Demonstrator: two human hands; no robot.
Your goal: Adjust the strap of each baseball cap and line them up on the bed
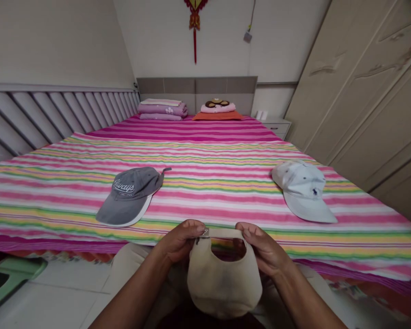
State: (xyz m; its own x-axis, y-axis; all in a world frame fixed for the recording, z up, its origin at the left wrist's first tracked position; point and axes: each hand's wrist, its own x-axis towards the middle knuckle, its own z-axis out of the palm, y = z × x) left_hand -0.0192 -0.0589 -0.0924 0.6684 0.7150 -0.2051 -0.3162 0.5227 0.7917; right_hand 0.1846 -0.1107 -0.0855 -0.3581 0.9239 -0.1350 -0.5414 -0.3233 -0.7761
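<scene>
Head view: left hand (180, 241) and right hand (265, 249) grip a soft beige cloth cap's (223, 283) thin back strap.

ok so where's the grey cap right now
The grey cap lies on the striped bedspread in the left half of the head view, up and left of the left hand, far across from the white cap.

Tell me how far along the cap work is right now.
Looks done: the grey cap and the white cap lie apart on the striped bed, neither touched. In hand: the beige cap, with the left hand at the strap buckle and the right hand on the strap's other end. Left: the beige cap is not yet on the bed.
</scene>
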